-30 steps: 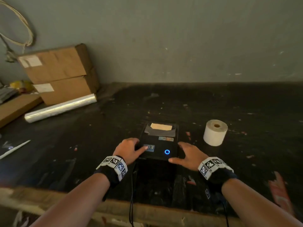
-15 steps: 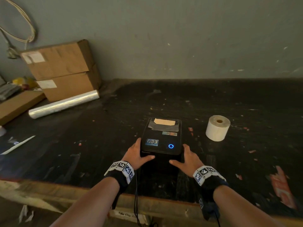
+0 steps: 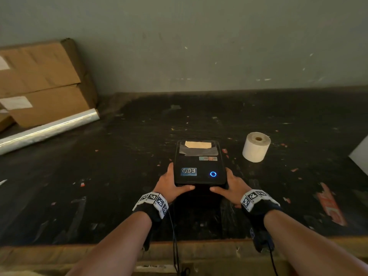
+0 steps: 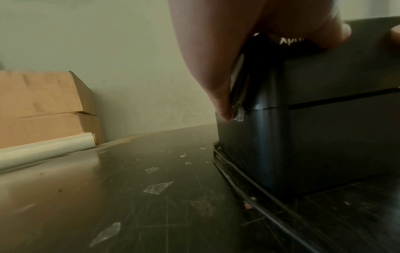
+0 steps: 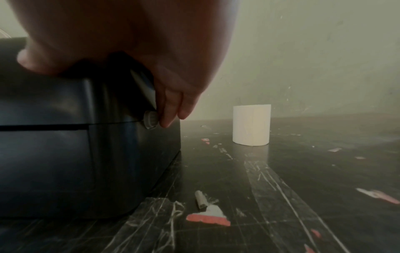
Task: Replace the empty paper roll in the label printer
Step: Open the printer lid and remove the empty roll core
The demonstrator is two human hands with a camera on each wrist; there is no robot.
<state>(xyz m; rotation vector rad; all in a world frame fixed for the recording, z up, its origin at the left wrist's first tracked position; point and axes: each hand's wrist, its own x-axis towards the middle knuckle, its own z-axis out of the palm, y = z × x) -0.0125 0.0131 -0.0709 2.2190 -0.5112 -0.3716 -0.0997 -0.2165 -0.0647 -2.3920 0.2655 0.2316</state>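
Note:
The black label printer [image 3: 200,162] stands in the middle of the dark table, lid down, with a blue ring light lit on top. My left hand [image 3: 171,184] lies along its left side with the thumb on the front edge. In the left wrist view a fingertip [image 4: 223,114] touches a grey side latch [image 4: 238,113]. My right hand [image 3: 231,186] mirrors it on the right side, its fingertips [image 5: 167,121] against the other grey latch [image 5: 150,121]. A full white paper roll [image 3: 256,146] stands upright to the right of the printer, untouched.
Two stacked cardboard boxes [image 3: 39,82] and a long film roll [image 3: 47,130] sit at the back left. A black cable [image 4: 249,193] runs along the printer's left base toward the table's front edge [image 3: 199,250]. Tape scraps [image 5: 208,217] litter the surface. A white object [image 3: 360,156] pokes in at right.
Both hands slid from the printer's top front down to its sides, fingers now on the side latches. The printer and the roll have not moved.

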